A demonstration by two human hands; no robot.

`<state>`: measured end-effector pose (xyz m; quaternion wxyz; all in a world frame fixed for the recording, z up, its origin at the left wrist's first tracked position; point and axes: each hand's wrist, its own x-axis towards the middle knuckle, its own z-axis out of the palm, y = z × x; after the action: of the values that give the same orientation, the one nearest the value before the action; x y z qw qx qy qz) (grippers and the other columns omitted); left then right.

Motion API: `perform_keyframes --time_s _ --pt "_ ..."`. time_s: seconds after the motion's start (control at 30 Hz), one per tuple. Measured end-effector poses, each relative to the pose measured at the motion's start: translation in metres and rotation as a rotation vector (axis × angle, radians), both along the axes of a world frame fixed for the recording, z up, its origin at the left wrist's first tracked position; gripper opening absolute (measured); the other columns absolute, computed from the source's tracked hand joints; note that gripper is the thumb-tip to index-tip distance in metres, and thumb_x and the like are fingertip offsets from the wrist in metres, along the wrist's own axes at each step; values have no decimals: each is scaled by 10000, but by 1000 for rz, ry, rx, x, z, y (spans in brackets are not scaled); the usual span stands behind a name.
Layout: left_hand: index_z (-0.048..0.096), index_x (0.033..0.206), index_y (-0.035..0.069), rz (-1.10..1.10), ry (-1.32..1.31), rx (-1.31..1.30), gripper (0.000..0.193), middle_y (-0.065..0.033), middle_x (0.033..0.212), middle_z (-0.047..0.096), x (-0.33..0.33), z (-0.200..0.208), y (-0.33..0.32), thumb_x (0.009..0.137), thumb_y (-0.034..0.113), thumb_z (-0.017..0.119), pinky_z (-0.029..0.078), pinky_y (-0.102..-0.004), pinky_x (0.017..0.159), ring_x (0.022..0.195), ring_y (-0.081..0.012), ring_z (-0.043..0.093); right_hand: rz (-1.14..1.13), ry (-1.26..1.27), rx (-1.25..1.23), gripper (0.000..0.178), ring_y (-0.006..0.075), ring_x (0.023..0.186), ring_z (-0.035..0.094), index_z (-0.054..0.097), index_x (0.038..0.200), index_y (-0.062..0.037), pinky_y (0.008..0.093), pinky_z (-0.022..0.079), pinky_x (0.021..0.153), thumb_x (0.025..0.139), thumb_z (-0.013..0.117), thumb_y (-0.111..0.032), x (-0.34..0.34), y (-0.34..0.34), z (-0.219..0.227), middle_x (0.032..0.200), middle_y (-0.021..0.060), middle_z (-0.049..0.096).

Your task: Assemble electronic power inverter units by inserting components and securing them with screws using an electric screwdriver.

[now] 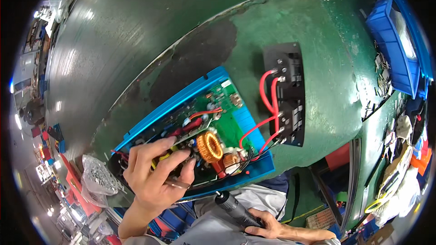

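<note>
A blue metal housing (156, 114) lies open on the green bench, holding a green circuit board (232, 120) with a copper-wound coil (209, 147). My left hand (154, 177) is over the board's left end, its fingers bent down among the components. A small shiny metal strip (177, 183) shows between its thumb and palm; the fingertips are partly hidden. Close to my body, my right hand (268, 223) grips a black power screwdriver (237, 209), its tip pointing up and left toward the housing. Red wires (263, 91) link the board to a black end panel (289, 100) lying on the right.
A blue bin (393, 45) stands at the far right, with small metal pieces (381, 77) scattered beside it. On the left, a clear plastic bag (97, 179) of small parts lies near the housing. The green bench's (327, 122) near edge runs close to my body.
</note>
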<state>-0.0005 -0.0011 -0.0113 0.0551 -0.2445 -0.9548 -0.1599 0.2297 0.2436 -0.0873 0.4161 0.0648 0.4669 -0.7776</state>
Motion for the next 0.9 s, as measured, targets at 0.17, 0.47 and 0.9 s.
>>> perform_keyframes --time_s 0.17,0.47,0.9 --pt "758 969 114 -36 19 85 280 -49 984 673 8 23 -6 716 175 862 523 -332 675 784 -231 635 67 -117 56 402 118 807 575 589 1185 14 286 472 720 907 742 -232 1 5 6 899 50 634" --pt "752 1031 67 -68 -152 -35 353 1 866 562 62 16 -16 743 251 840 413 -242 482 611 -129 541 -87 -323 -20 1026 153 771 607 515 1292 110 282 472 717 891 419 -829 10 -8 8 895 119 671" --pt "729 1043 -14 -150 -125 -33 351 -10 875 561 64 10 -12 717 98 796 422 -256 494 676 -135 554 -52 -547 -239 1042 182 587 563 530 1320 90 306 432 599 912 303 -842 7 -10 0 748 103 599"
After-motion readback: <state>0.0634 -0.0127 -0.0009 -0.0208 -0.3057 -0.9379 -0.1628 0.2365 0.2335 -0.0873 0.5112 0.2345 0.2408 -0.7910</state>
